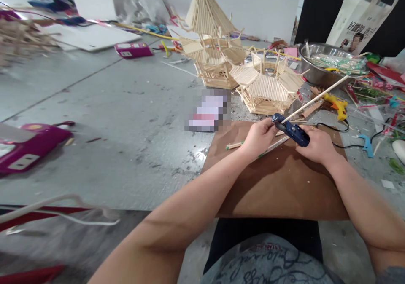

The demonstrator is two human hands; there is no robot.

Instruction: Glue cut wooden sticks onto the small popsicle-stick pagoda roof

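Over the brown board (272, 187), my right hand (319, 145) is wrapped round a dark blue plier-like cutter (292, 132). A long thin wooden stick (316, 98) slants up to the right from the cutter's jaws. Close by those jaws, my left hand (261, 132) has its fingers pinched on the stick's lower end, which they partly hide. Below the hands lie green-tipped sticks (234, 146) and a pale printed strip (274, 146). Just beyond stands a low six-sided stick model (268, 90); behind it is a taller stick pagoda (210, 35) with a pointed roof.
A pixelated phone-like rectangle (207, 113) lies left of the board. To the right are a yellow glue gun (338, 105) with a black cord, a light blue clip-like piece (367, 145) and a steel bowl (319, 78) of sticks. Purple power strips (41, 145) sit at left.
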